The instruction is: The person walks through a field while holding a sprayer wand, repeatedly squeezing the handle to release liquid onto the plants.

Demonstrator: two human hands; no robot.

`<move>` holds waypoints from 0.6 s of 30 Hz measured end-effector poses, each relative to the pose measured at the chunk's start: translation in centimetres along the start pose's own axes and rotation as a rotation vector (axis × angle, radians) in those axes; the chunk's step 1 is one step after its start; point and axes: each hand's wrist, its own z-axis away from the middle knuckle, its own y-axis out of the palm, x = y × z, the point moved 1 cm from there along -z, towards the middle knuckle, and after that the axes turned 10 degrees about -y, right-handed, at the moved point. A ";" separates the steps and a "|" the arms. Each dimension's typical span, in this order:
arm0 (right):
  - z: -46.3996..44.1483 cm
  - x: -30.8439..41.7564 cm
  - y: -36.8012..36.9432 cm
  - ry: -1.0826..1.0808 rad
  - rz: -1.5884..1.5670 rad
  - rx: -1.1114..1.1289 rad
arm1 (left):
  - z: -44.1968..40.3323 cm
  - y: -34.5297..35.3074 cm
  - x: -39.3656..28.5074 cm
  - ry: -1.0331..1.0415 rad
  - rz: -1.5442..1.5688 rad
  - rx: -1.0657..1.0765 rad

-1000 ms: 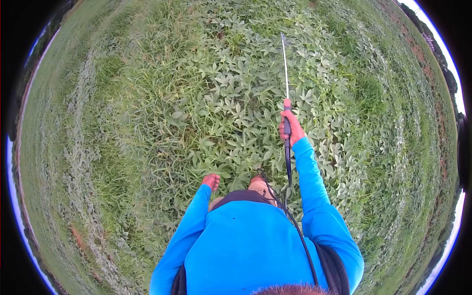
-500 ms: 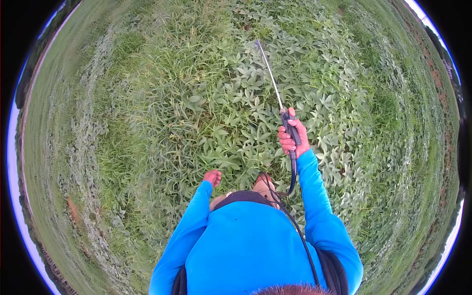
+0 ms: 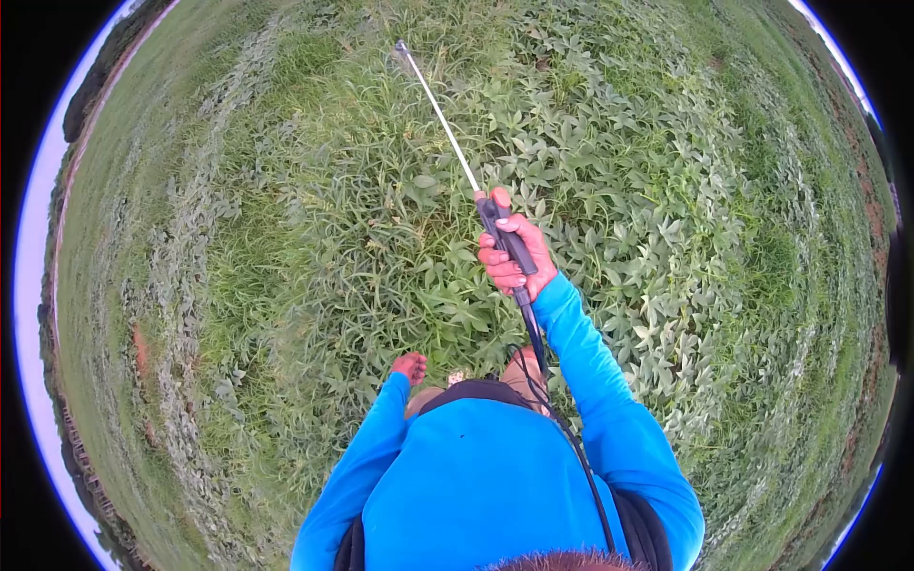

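Green grass [image 3: 333,205] and leafy plants [image 3: 657,252] cover the ground all around us, with a red patch of dirt [image 3: 141,347] near 9 o'clock and pale sky [image 3: 34,247] at the far edge. Our right hand [image 3: 533,252] is at 2 o'clock from the middle of the view, wrapped around a black handle [image 3: 517,249]. We cannot tell how hard it squeezes. Out of that handle comes a thin silver wand [image 3: 441,117], pointing toward 11 o'clock, with its tip [image 3: 401,46] out over the grass. A black hose [image 3: 583,462] runs down from the handle toward 5 o'clock, over our blue shirt [image 3: 505,490]. Our left hand [image 3: 409,366] is at 7 o'clock, holding nothing that we can see, just beside our leg. Its fingers look a bit bent, but it is too small for us to say if they are pressed together. We think the wand is in the middle of its work, since it is gripped and held out. How much is done and how much is left, we cannot tell, because no plants look marked. We also cannot tell if anything comes out of the tip. We find no words, labels or brand names to read.
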 end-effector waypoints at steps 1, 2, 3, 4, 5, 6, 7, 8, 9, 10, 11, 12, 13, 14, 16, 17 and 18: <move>-1.2 0.1 0.5 0.055 0.031 0.002 | -0.3 0.4 -0.2 0.004 0.022 0.009; -2.5 0.2 0.7 0.062 0.027 0.008 | -0.6 0.9 -0.3 0.007 0.043 0.018; -3.7 0.4 0.9 0.125 0.065 0.028 | -0.2 1.5 -0.6 0.007 0.047 0.010; -4.7 0.6 1.2 0.187 0.105 0.049 | 0.3 2.2 -1.2 0.009 0.036 0.010; -5.5 0.8 1.5 0.192 0.102 0.058 | 0.9 3.1 -1.8 0.011 0.026 0.008; -6.2 1.0 1.8 0.236 0.133 0.091 | 1.0 3.9 -2.5 0.014 0.032 -0.003; -6.9 1.4 2.1 0.279 0.164 0.126 | 1.2 4.7 -3.1 0.003 0.034 -0.006; -7.6 1.9 2.2 0.287 0.159 0.139 | 1.5 5.4 -3.6 -0.009 0.035 -0.011; -8.2 2.4 2.2 0.303 0.177 0.145 | 2.1 6.2 -4.1 0.027 0.066 -0.003; -8.7 3.1 2.2 0.319 0.195 0.149 | 2.6 7.1 -4.6 0.029 0.073 -0.016; -9.2 4.0 2.2 0.328 0.212 0.139 | 3.1 8.0 -5.2 0.030 0.072 -0.030; -9.6 4.9 2.2 0.334 0.209 0.151 | 3.5 8.8 -5.9 0.032 0.070 -0.045; -9.9 5.9 2.1 0.278 0.250 0.122 | 4.0 9.4 -6.3 0.035 0.075 -0.056; -10.1 7.0 1.9 0.222 0.292 0.092 | 4.5 10.2 -6.9 0.085 0.068 -0.038; -9.7 9.0 1.9 0.164 0.342 0.115 | 5.3 11.6 -8.0 0.138 0.066 -0.030; -9.3 10.1 1.7 0.107 0.359 0.053 | 5.6 12.1 -8.7 0.174 0.072 -0.035; -8.7 11.2 1.3 0.051 0.373 -0.012 | 5.9 12.6 -9.4 0.208 0.077 -0.039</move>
